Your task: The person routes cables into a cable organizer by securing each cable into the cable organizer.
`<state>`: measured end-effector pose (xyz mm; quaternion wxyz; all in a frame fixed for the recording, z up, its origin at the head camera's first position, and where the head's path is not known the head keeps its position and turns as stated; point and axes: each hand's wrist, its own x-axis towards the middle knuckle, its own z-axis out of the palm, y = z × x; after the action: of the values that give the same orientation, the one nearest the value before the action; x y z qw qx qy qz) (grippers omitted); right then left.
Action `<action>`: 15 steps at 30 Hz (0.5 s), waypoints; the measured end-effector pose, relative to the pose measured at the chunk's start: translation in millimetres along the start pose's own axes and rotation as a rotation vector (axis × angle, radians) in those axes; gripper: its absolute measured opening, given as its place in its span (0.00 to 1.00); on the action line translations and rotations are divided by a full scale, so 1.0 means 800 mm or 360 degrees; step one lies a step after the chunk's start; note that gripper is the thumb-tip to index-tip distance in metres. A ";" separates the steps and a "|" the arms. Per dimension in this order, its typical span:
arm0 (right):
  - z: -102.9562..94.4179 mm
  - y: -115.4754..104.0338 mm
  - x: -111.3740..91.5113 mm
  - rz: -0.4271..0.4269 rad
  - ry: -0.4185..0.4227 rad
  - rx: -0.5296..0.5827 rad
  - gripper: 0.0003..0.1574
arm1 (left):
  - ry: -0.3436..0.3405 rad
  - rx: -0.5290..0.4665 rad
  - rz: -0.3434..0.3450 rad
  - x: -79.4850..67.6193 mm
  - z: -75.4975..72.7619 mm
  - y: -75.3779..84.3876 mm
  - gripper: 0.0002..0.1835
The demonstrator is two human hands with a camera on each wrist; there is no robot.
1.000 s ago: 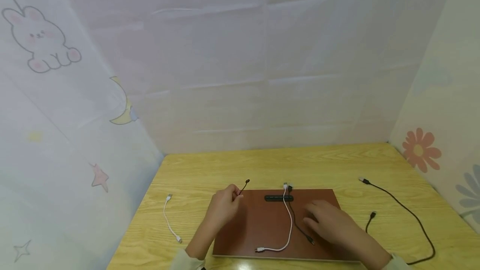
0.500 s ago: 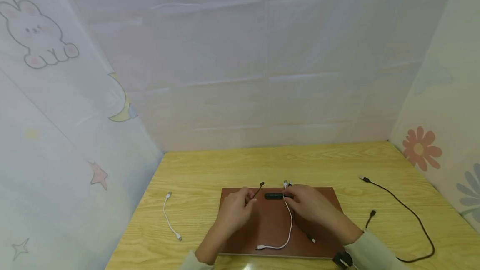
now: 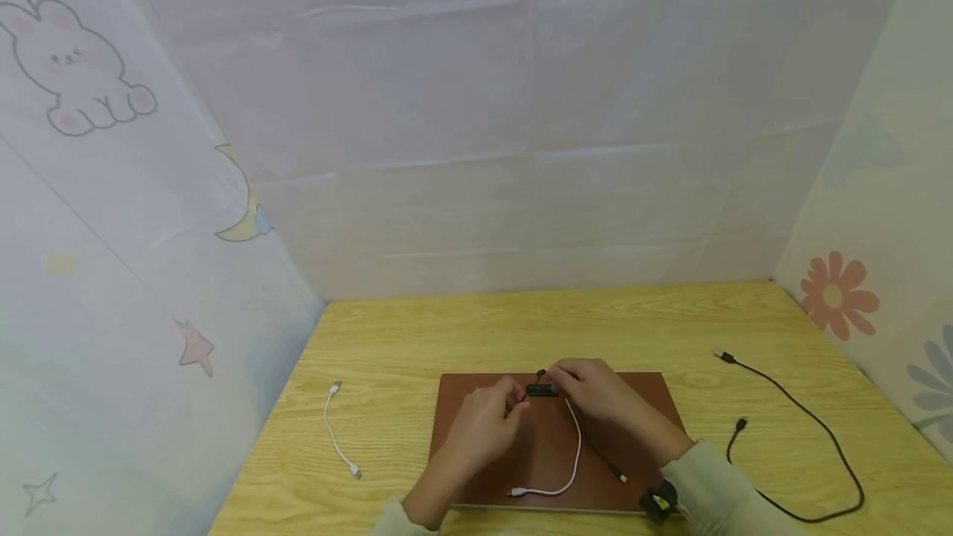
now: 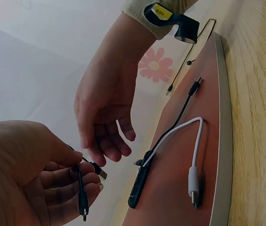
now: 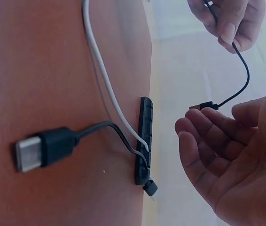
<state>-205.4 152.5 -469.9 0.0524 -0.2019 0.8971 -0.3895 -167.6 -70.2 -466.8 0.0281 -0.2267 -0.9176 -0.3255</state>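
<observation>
My left hand (image 3: 480,428) pinches a short black USB cable (image 5: 246,77) between thumb and fingers, above the brown board (image 3: 521,474). The cable's USB-A plug (image 5: 203,106) hangs at the fingertips of my right hand (image 5: 236,146). That hand's fingers are loosely bent, with the thumb apart from them. Below both hands, a black cable clip strip (image 4: 142,181) lies along the board's far part. A white USB cable (image 4: 198,146) and another black cable (image 4: 173,125) run through its slots. The second black cable's metal-tipped plug (image 5: 58,147) rests toward the board's near side.
A short white cable (image 3: 335,433) lies on the wooden table (image 3: 387,337) left of the board. A longer black cable (image 3: 826,433) curves across the table on the right. Printed cloth (image 3: 424,106) hangs behind the table and at both sides.
My left hand has carried the short black cable right, toward the clip strip. My right hand has moved up and left from the board's right side to the strip and the cable's plug.
</observation>
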 end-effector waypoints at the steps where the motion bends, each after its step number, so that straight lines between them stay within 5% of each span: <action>1: 0.000 0.001 0.001 0.0008 -0.0006 0.0036 0.21 | -0.0006 0.0003 0.0002 0.000 0.001 0.001 0.03; 15: 0.001 0.008 0.016 0.0319 -0.0073 0.0666 0.26 | -0.0158 0.0029 0.0067 -0.002 0.014 0.011 0.03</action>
<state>-218.9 151.0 -474.4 0.1519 -0.1052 0.8110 -0.5552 -161.7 -58.1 -470.9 -0.0085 -0.2614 -0.9158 -0.3048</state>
